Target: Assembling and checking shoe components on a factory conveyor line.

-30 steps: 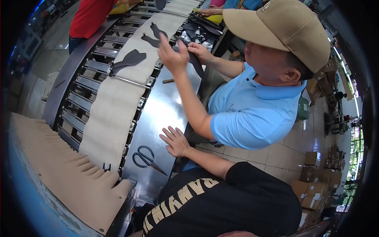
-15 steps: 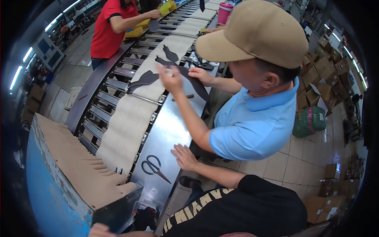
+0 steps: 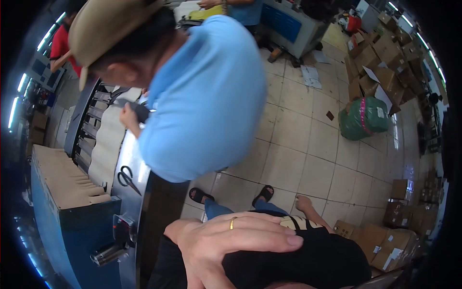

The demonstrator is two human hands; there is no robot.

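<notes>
My left hand (image 3: 236, 241), with a gold ring, is stretched out close up in front of my black shirt (image 3: 288, 265). Its fingers are extended and hold nothing. My right hand (image 3: 303, 202) hangs low at my side over the tiled floor, small in view; its fingers cannot be made out. Away to the left, a pair of dark-handled scissors (image 3: 127, 179) lies on the metal table edge, touched by neither hand. A co-worker in a light blue shirt (image 3: 207, 106) leans over the conveyor, one hand on a dark grey flat piece (image 3: 139, 111).
A blue machine housing (image 3: 86, 241) with a tan slit curtain (image 3: 67, 178) stands over the conveyor's near end. Tan cloth belt (image 3: 107, 139) runs away from it. Cardboard boxes (image 3: 385, 53) are piled at right, beside a green wrapped bundle (image 3: 365, 118). Another person in red (image 3: 65, 50) stands far left.
My view has swung right and down toward the floor. My right hand has left the metal table and hangs by my side. My left hand has come up in front of me.
</notes>
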